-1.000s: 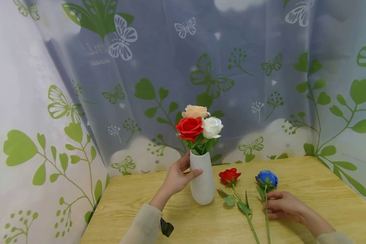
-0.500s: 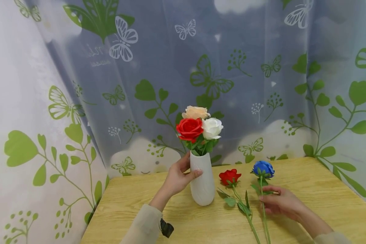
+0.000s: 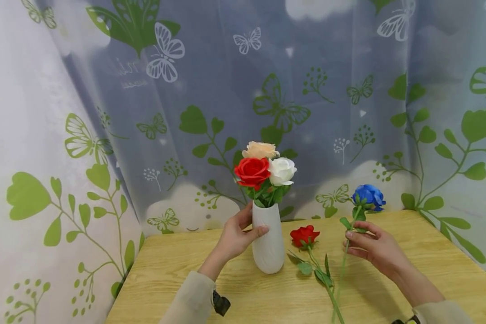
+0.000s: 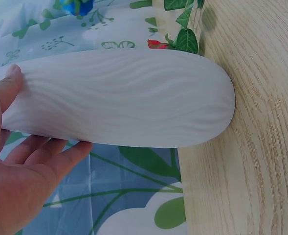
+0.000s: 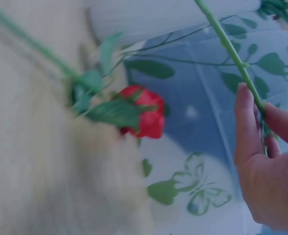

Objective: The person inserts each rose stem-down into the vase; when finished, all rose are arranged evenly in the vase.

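A white, wavy-textured vase (image 3: 268,243) stands upright on the table, gripped near its neck by my left hand (image 3: 236,231). In the left wrist view the thumb and fingers lie on opposite sides of the vase (image 4: 129,98). A red rose (image 3: 252,172), a white rose (image 3: 282,171) and a peach rose (image 3: 261,149) stand in it. To the right, my right hand (image 3: 378,249) pinches the green stem of a blue rose (image 3: 368,197), which is raised off the table. In the right wrist view its stem (image 5: 232,51) runs between thumb and fingers.
Another red rose (image 3: 304,236) lies on the wooden table (image 3: 425,252) between the vase and my right hand, its stem pointing toward me. A curtain (image 3: 210,58) printed with leaves and butterflies hangs behind the table and along its sides.
My right hand has lifted the blue rose up off the table, its bloom now higher and tilted to the right. The left hand and vase have stayed in place.
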`<state>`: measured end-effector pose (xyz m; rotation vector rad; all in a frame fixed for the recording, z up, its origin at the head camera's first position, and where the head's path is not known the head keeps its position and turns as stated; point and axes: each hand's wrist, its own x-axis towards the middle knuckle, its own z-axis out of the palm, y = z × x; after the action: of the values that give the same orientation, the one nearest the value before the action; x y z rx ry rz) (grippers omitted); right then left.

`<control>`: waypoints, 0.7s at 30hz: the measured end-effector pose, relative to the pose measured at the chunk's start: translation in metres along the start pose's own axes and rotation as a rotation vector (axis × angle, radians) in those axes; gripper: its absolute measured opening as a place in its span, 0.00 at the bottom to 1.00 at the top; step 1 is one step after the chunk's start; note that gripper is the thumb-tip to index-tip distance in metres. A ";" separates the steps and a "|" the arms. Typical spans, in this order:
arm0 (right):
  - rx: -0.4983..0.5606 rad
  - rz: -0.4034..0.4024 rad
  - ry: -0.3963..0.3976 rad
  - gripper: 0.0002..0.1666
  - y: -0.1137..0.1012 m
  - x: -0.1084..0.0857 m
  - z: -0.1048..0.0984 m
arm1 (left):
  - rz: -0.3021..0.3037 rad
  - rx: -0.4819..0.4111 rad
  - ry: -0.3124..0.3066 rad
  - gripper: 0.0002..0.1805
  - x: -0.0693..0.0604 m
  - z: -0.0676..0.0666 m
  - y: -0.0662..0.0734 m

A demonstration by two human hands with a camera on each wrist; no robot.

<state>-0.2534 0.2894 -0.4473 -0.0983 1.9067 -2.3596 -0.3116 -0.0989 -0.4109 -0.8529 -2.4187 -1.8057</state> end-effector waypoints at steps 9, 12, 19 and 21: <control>0.285 -0.268 0.012 0.11 -0.028 0.005 0.020 | -0.008 0.008 0.002 0.48 0.001 0.001 0.001; 0.337 -0.315 0.034 0.11 -0.037 0.008 0.029 | -0.007 0.010 0.001 0.48 0.001 0.000 0.001; 0.431 -0.355 0.094 0.11 -0.054 0.014 0.046 | -0.014 0.009 0.002 0.48 0.000 0.000 -0.001; 0.463 -0.372 0.099 0.11 -0.058 0.016 0.051 | -0.012 0.010 0.003 0.48 0.000 -0.001 -0.001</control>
<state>-0.2655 0.2497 -0.3800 -0.3260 1.4211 -3.0402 -0.3125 -0.0998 -0.4118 -0.8365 -2.4345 -1.7960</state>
